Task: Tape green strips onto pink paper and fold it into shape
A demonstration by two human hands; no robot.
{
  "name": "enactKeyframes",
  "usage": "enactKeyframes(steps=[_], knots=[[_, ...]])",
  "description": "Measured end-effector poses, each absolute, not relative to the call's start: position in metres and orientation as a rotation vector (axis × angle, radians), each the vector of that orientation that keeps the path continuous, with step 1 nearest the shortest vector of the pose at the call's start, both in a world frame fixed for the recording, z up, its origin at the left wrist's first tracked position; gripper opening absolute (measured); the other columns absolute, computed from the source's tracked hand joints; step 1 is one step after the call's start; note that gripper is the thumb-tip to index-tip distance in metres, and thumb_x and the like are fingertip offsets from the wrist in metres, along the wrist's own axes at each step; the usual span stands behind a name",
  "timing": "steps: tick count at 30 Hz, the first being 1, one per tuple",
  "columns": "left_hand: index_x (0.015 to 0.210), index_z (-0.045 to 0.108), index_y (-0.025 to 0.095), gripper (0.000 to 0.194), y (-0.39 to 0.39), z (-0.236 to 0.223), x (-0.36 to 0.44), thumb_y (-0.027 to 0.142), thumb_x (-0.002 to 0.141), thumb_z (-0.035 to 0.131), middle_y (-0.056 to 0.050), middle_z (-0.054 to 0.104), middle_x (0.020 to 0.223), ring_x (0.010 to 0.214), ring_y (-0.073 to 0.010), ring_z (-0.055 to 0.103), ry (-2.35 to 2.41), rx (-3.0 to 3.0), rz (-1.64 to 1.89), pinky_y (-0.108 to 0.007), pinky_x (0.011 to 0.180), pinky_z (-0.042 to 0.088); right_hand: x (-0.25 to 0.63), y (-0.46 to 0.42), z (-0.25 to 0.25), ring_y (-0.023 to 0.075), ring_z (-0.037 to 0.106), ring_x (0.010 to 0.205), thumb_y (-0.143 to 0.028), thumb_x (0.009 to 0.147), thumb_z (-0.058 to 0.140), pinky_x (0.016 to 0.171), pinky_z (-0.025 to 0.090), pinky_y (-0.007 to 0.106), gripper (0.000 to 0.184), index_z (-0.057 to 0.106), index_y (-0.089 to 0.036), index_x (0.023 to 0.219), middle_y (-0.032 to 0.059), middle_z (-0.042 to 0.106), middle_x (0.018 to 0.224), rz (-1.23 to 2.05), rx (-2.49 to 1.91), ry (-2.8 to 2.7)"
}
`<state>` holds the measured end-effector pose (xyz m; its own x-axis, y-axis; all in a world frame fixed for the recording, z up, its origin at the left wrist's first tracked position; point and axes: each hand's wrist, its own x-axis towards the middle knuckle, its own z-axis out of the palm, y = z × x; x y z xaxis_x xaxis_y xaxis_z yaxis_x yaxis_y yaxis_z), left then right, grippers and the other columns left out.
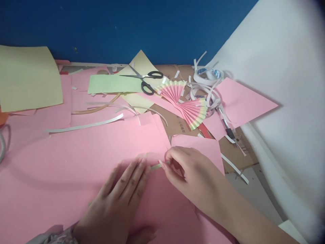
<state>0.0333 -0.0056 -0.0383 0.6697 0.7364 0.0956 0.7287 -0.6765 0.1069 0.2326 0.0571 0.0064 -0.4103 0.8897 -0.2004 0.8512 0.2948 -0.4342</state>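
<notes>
My left hand (pixel 119 196) lies flat with its fingers stretched out on a large pink paper sheet (pixel 76 162), fingertips at a narrow pale green strip (pixel 155 166). My right hand (pixel 185 169) is curled, pinching the other end of that strip between thumb and fingers. A smaller pink sheet (pixel 200 145) lies just behind the right hand.
Behind are two pink pleated paper fans (pixel 182 101), black scissors (pixel 148 81), a roll of white tape with loose strips (pixel 208 76), a pen (pixel 224 120), green paper (pixel 111 83), yellow paper (pixel 27 78), white strips (pixel 83 126), cardboard (pixel 231 152). A white sheet (pixel 279 84) rises at right.
</notes>
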Motion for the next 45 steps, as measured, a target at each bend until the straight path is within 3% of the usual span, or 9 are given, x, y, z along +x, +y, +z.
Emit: enactKeyframes(steps=[7, 15, 25, 34, 45], knots=[[0.134, 0.038, 0.004, 0.081, -0.003, -0.039, 0.033, 0.061, 0.077, 0.045, -0.019, 0.036, 0.141, 0.130, -0.0328, 0.031, 1.214, 2.826, 0.236, -0.045, 0.108, 0.014, 0.233, 0.058, 0.006, 0.0137, 0.048, 0.061, -0.014, 0.085, 0.049, 0.055, 0.033, 0.027, 0.017, 0.048, -0.020, 0.070, -0.0032, 0.053, 0.064, 0.747, -1.656, -2.481], [0.135, 0.037, 0.005, 0.076, 0.000, -0.036, 0.034, 0.057, 0.080, 0.043, -0.012, 0.033, 0.144, 0.131, -0.0272, 0.030, 1.186, 2.857, 0.258, -0.039, 0.111, 0.009, 0.231, 0.056, 0.000, 0.0144, 0.045, 0.058, -0.016, 0.087, 0.047, 0.058, 0.033, 0.029, 0.019, 0.046, -0.019, 0.068, -0.0020, 0.051, 0.064, 0.602, -1.599, -2.590], [0.137, 0.033, 0.004, 0.082, -0.008, -0.037, 0.038, 0.057, 0.076, 0.049, -0.013, 0.028, 0.146, 0.133, -0.0276, 0.025, 1.293, 2.723, 0.235, -0.044, 0.110, 0.012, 0.230, 0.054, -0.004, 0.0158, 0.046, 0.059, -0.016, 0.087, 0.048, 0.058, 0.034, 0.030, 0.018, 0.045, -0.018, 0.069, -0.0006, 0.049, 0.064, 0.406, -1.551, -2.686], [0.136, 0.034, 0.004, 0.080, -0.003, -0.037, 0.034, 0.057, 0.078, 0.046, -0.015, 0.032, 0.144, 0.132, -0.0274, 0.028, 1.221, 2.807, 0.249, -0.041, 0.110, 0.010, 0.228, 0.050, -0.012, 0.0142, 0.046, 0.056, -0.012, 0.084, 0.050, 0.057, 0.033, 0.029, 0.019, 0.042, -0.018, 0.067, -0.0016, 0.048, 0.062, 0.182, -1.484, -2.691], [0.136, 0.035, 0.004, 0.078, -0.004, -0.039, 0.033, 0.058, 0.079, 0.042, -0.015, 0.031, 0.145, 0.132, -0.0276, 0.028, 1.208, 2.815, 0.213, -0.042, 0.109, 0.012, 0.229, 0.048, -0.015, 0.0141, 0.047, 0.058, -0.011, 0.084, 0.048, 0.058, 0.032, 0.029, 0.018, 0.042, -0.018, 0.069, -0.0020, 0.048, 0.063, 0.210, -1.468, -2.672]])
